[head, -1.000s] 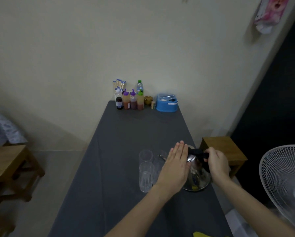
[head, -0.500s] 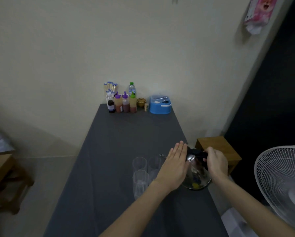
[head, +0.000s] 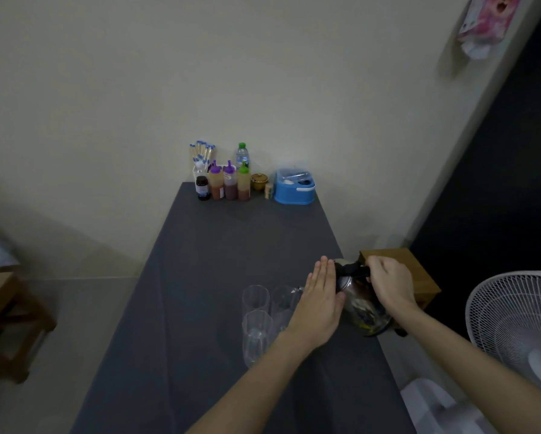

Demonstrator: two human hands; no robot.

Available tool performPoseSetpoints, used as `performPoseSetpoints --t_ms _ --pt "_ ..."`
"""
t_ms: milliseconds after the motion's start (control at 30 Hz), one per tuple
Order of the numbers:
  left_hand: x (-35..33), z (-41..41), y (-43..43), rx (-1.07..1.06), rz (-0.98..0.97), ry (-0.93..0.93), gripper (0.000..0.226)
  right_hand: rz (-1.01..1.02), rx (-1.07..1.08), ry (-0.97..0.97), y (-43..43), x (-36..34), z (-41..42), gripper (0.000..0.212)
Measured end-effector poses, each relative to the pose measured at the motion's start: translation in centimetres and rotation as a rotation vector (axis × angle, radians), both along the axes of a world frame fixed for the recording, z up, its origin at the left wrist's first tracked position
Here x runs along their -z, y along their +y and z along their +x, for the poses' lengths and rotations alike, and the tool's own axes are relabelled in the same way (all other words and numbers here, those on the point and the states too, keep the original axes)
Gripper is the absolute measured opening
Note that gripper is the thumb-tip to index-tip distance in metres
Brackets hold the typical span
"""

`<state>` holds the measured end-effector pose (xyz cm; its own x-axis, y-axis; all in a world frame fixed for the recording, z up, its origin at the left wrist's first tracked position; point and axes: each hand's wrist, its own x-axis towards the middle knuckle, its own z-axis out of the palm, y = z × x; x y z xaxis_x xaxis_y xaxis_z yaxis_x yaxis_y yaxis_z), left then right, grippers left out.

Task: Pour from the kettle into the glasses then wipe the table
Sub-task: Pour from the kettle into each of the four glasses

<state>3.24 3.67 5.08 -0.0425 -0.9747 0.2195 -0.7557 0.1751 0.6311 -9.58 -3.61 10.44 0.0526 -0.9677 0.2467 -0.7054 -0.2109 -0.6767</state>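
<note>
On the gray surface [head: 219,277], the right hand [head: 388,285] grips the shiny, heavy kettle [head: 361,303] by its handle; the left hand [head: 321,303] lies flat and open against it.

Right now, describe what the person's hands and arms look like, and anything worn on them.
Both hands, left and right, are bare: no gloves, rings or watch show. Both forearms are bare too, with no sleeves in view. No markings are visible in the dim light.

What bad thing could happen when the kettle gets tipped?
The kettle stands near the table's right edge, so a slip of the right hand might send it off. The glasses stand packed close, so the spout could bump one over. The left hand lies flat on the metal, which may be hot.
</note>
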Motion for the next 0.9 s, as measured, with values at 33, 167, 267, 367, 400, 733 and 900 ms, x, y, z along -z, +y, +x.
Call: performPoseSetpoints --t_ms 33,167,267,367,400,733,900 --pt "0.02 -0.01 -0.02 -0.005 0.001 0.006 0.061 -0.004 0.0 0.014 -0.06 -0.04 -0.01 0.041" --pt "0.1 -0.09 -0.07 -0.012 0.003 0.022 0.061 -0.018 -0.002 0.037 -0.19 0.22 0.02 0.041" --pt "0.12 -0.11 0.01 -0.019 -0.007 0.04 0.061 -0.053 -0.003 0.063 -0.26 0.49 0.01 0.042" --pt "0.14 -0.19 0.19 -0.018 -0.008 0.05 0.06 -0.064 -0.004 0.096 -0.22 0.59 -0.04 0.042" --pt "0.15 -0.23 0.26 -0.02 -0.009 0.05 0.061 -0.069 -0.003 0.107 -0.2 0.58 -0.02 0.042" --pt "-0.07 -0.34 0.38 -0.04 -0.018 0.077 0.061 -0.108 -0.03 0.111 -0.16 0.09 0.05 0.046" --pt "-0.35 -0.41 0.45 -0.039 -0.018 0.077 0.061 -0.111 -0.015 0.117 -0.42 0.1 0.05 0.042"
